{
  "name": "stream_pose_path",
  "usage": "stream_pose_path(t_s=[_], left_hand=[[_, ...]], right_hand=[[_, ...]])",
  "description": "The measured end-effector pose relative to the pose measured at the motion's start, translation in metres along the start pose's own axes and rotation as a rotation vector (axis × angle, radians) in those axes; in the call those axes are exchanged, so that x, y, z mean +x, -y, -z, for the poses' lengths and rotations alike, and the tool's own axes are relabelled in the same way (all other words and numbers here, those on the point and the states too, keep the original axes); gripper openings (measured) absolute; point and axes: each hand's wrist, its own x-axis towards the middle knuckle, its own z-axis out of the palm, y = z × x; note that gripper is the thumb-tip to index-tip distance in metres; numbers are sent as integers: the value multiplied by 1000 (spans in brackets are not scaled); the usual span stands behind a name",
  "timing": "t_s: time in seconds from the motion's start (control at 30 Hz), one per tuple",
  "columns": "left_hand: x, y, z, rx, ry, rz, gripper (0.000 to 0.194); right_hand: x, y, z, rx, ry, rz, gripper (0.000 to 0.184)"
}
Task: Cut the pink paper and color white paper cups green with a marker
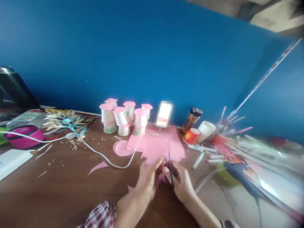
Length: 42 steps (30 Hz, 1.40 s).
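One brown wooden surface (59, 193) carries a flat pink paper sheet (177, 140), with a cluster of stacked white, pink-topped cups (121, 118) at its far left. In front of the sheet, the left hand (149, 177) pinches a pink paper piece (155, 151); the right hand (180, 179) grips dark-handled metal scissors (171, 176). A curved pink paper scrap (101, 165) lies left of the sheet.

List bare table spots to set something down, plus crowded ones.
Best: front-left tabletop, between the white box, curved pink scrap and checked sleeve, with loose shavings toward the box. Small gap: between the forearms. Crowded: back, with pink-topped stacks; middle, with pink paper; right, with markers, cups and blurred clutter.
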Motion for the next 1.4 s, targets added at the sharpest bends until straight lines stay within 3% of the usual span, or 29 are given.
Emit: stream_pose_path(t_s=[0.5,0.77,1.0,1.4], left_hand=[[1,-2,0,11,-49,12,32],[-4,-5,1,31,61,73,35],[3,4,12,103,1,13,29],[-5,-8,-6,61,-61,38,30]], right_hand=[[0,0,3,-70,0,-12,12],[0,4,-1,-88,5,-42,16],[-2,12,-6,-92,38,-19,18],[-1,8,-4,-155,35,-16,17]])
